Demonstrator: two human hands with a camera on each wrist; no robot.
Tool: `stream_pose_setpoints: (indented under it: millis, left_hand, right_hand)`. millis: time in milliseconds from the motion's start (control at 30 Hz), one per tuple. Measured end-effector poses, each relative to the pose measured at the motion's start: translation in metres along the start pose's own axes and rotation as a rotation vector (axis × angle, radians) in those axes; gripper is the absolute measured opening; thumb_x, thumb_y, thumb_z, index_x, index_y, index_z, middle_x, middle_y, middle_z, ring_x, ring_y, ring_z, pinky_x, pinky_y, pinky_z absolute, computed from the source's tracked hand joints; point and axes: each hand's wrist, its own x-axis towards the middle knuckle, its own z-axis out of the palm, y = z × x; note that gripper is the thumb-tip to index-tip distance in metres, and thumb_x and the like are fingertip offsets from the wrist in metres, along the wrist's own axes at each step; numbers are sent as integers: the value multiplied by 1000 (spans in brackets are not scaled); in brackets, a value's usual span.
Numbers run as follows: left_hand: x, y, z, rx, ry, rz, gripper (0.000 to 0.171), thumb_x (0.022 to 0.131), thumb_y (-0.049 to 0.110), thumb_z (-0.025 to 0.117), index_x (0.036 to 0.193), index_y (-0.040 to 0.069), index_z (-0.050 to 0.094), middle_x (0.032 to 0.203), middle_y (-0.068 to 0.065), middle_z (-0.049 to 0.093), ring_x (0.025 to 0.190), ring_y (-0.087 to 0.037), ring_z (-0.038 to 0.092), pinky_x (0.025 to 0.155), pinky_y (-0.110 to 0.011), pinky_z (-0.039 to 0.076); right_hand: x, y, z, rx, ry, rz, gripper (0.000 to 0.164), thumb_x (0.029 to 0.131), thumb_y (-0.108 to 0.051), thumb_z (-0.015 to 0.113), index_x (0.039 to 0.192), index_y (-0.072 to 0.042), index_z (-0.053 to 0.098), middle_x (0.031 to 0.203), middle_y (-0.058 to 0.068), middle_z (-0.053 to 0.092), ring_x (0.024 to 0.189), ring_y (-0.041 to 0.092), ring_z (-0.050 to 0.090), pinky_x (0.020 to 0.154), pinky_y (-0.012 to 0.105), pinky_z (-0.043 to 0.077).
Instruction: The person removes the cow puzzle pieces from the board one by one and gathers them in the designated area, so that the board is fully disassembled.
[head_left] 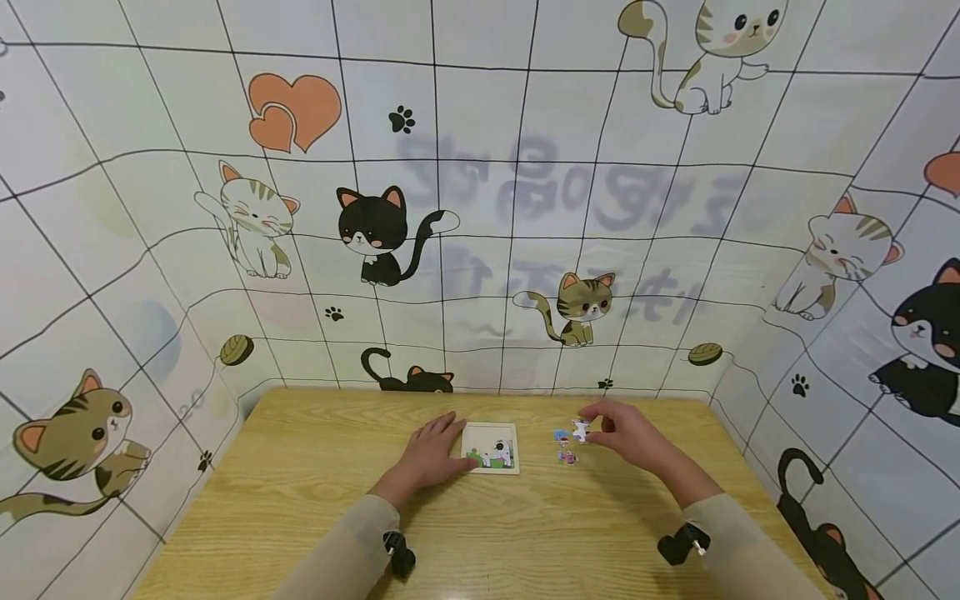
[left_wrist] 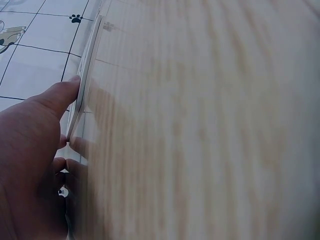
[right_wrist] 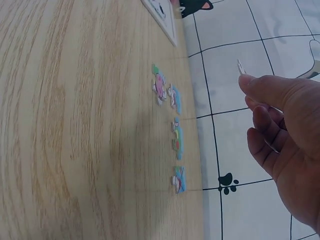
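The board (head_left: pixel 480 432) is thin and nearly square, with a pale rim and a smooth look; its lower part carries fitted pieces (head_left: pixel 495 454) printed in green, white and black. It lies flat on the table (head_left: pixel 315 500), whose surface shows long yellow-brown wood grain and a soft shine. The left hand (head_left: pixel 427 454) rests at the left side of the board, the fingers stretched and the thumb touching the rim; it is not clamped on anything.

The right hand (head_left: pixel 628 433) holds a piece (head_left: pixel 581 429) pinched between thumb and finger, these being together on it. This piece is flat, with a knobbed outline, and in the right wrist view only its thin edge appears, above the table. Other flat pieces lie loose on the wood near this hand: a blue one (head_left: pixel 561 436) and a pink one (head_left: pixel 567 457), with two more (right_wrist: pixel 177 137) seen in the right wrist view.

A strip of wood separates the board from the loose pieces. The far table edge runs behind both hands' work, close to a white sheet (head_left: pixel 480 200) with dark grid lines and printed cats. Beige sleeves (head_left: pixel 337 546) and black wrist devices (head_left: pixel 401 556) occupy the near side.
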Motion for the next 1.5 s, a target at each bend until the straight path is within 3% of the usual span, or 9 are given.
stream_pose_setpoints:
  millis: [267, 467, 833, 1267, 1500]
  left_hand:
    - [-1, 2, -2, -6, -30, -24, 89, 101, 60, 76, 170, 13, 45, 178, -18, 32, 164, -45, 28, 128, -69, 23]
    - [1, -6, 5, 12, 11, 22, 89, 102, 66, 69, 168, 11, 48, 175, -20, 37, 161, -45, 33, 125, -70, 28]
    - [2, -10, 7, 5, 16, 27, 92, 100, 69, 70, 168, 12, 48, 175, -19, 37, 161, -45, 33, 124, -72, 28]
    - [5, -12, 11, 0, -12, -7, 93, 99, 67, 74, 171, 15, 45, 179, -16, 32, 164, -43, 28, 128, -70, 23]
    - [6, -15, 13, -10, -6, -5, 93, 98, 67, 74, 171, 17, 45, 179, -14, 32, 165, -42, 28, 128, -69, 23]
  right_hand:
    - [-6, 4, -2, -35, 6, 6, 37, 101, -6, 81, 137, -2, 74, 118, 3, 71, 79, 12, 52, 65, 30, 46]
    - [-10, 3, -5, -28, -7, 29, 36, 102, -5, 80, 137, -1, 73, 121, 7, 72, 82, 14, 54, 67, 31, 48]
    - [-16, 19, -3, -56, -10, 41, 34, 101, -3, 80, 135, 2, 74, 122, 14, 74, 83, 11, 57, 68, 30, 51]
    - [-24, 31, 19, -18, -46, 54, 36, 100, -3, 81, 134, 7, 73, 119, 13, 73, 81, 11, 55, 66, 29, 49]
    - [-26, 39, 30, -20, -54, 79, 35, 99, -3, 81, 133, 3, 75, 117, 9, 73, 84, 13, 53, 70, 31, 48]
